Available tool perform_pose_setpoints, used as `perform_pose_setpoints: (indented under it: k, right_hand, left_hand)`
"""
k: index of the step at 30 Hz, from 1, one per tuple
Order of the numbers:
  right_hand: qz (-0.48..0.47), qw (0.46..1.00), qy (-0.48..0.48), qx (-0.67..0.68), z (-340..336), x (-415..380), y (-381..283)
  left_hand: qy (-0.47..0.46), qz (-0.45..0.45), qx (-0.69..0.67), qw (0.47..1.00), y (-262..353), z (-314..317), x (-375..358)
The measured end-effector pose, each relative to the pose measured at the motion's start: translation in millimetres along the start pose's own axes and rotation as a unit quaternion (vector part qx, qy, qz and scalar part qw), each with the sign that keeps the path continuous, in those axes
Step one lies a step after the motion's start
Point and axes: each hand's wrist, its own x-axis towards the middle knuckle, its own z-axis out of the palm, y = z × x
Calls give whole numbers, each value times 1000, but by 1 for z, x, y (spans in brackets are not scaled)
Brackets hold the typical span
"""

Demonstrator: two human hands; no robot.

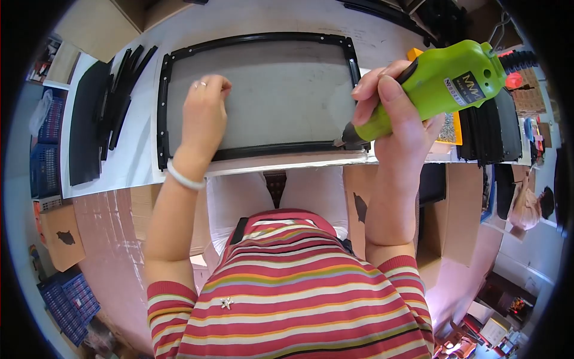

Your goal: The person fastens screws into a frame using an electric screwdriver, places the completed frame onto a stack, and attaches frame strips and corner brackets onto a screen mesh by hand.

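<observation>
Black frame (263,37) lies near front edge of table (134,134).

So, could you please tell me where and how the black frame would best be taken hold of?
Probably hold the black frame midway along its left rail, the left hand coming from the outer left side. It lies flat, that rail is slim and straight, and white tabletop shows beside it. The right hand holds the green tool.
</observation>
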Motion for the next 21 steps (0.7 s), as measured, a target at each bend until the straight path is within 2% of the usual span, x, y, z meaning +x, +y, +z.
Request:
perform_pose_setpoints:
  k: [2,4,6,12,21]
  right_hand:
    - [-14,1000,-8,17,-3,1,4]
    - [-21,999,-20,39,-2,-2,6]
    - [-44,991,-24,125,3,-2,8]
    - [-64,983,-65,158,7,-2,10]
    - [-61,984,-72,152,9,-8,13]
  left_hand:
    - [-3,-65,-185,981,34,-17,-9]
    - [-12,-99,-381,919,65,-21,-25]
    - [-61,-113,-445,886,85,-20,-45]
    - [-55,-184,-542,818,118,-13,-68]
    - [-63,-165,-545,820,115,-10,-72]
